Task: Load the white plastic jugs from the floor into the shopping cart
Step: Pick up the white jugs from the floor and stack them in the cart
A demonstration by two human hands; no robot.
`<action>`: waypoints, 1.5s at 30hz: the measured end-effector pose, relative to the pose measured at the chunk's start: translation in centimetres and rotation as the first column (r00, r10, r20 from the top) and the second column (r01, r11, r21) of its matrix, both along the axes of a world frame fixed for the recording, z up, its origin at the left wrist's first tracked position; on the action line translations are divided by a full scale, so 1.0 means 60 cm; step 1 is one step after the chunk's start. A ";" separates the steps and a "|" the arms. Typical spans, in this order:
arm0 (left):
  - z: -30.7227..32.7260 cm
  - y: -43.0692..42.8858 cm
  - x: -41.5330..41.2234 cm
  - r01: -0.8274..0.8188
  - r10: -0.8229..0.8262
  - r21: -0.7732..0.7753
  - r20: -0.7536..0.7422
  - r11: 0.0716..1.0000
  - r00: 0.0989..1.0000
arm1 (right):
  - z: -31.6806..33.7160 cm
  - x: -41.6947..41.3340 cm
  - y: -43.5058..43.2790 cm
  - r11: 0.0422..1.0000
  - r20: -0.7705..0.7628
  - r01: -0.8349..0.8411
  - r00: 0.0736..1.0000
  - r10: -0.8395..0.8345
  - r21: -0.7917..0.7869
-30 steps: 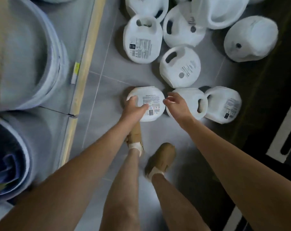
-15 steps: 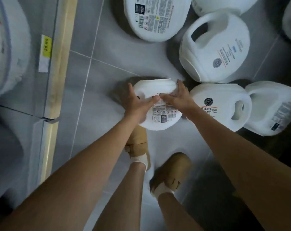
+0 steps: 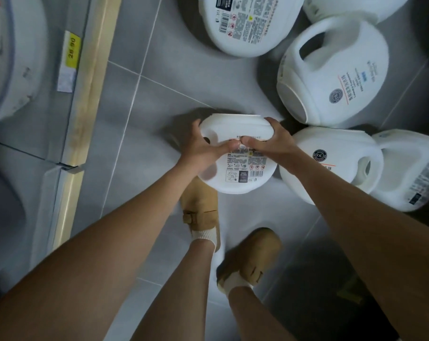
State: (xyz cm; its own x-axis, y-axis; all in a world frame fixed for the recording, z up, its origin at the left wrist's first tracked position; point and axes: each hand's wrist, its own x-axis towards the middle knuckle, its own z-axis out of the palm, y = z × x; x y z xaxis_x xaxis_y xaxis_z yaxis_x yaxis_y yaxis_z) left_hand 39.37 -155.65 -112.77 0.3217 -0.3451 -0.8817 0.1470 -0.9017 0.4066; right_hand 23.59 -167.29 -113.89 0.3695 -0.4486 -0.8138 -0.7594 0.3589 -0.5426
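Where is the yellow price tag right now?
Head view, upper left: the yellow price tag sits on the shelf edge, left of the held jug.

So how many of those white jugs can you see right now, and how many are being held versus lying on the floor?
Held in both hands: 1 (jug with the barcode label)
Lying on the floor, fully or partly in view: 6
Total white jugs: 7
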 end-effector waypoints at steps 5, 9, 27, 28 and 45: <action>0.063 0.010 0.000 -0.020 0.020 -0.007 -0.017 1.000 1.000 | 0.058 0.000 0.002 1.000 0.015 -0.010 1.000 0.010 0.016; 0.152 0.015 0.003 -0.018 0.018 -0.001 -0.010 1.000 1.000 | 0.149 0.010 0.005 0.999 0.033 -0.005 0.999 0.004 0.053; 0.790 0.027 -0.011 -0.085 0.113 -0.139 0.216 0.987 0.970 | 0.791 0.021 -0.007 0.976 0.131 -0.127 0.980 0.151 -0.175; 0.822 0.037 -0.020 -0.102 0.137 -0.158 0.227 0.982 0.964 | 0.826 0.018 0.000 0.967 0.138 -0.147 0.974 0.178 -0.207; 1.220 0.470 -0.192 -0.539 0.704 -0.467 0.335 0.701 0.626 | 1.221 0.023 0.327 0.677 0.288 -0.579 0.624 0.727 -0.454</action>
State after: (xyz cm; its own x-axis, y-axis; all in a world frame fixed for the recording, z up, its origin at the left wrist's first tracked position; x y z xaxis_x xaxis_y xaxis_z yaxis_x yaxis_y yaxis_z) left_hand 27.85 -127.44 -39.56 0.8845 -0.1141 -0.4524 0.3486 -0.4830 0.8033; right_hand 24.98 -147.70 -40.64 0.9172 -0.1298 -0.3766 -0.3971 -0.3717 -0.8392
